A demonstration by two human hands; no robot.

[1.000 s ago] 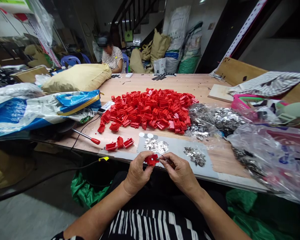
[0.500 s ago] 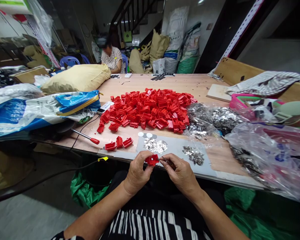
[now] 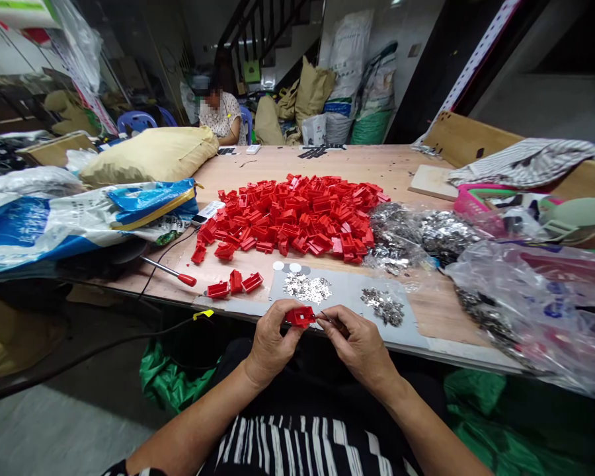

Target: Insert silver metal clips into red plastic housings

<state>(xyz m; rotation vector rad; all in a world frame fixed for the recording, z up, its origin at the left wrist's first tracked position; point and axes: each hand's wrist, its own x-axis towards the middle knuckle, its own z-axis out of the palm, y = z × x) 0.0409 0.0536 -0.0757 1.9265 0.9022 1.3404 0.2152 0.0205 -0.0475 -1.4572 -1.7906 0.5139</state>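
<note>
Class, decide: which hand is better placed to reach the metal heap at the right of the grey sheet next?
Probably the right hand: it lies nearer the metal heap, holding only a thin tool, while the left hand grips the red part.

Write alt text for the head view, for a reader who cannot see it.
The left hand holds a red plastic part while the right hand holds a thin tool to it. Beyond, a wooden table bears a pile of red parts and metal pieces.

Bare: left hand [image 3: 270, 344], right hand [image 3: 361, 345], forearms [image 3: 203, 423]; black-and-white striped garment [image 3: 297, 444], black fabric [image 3: 322, 387].
</note>
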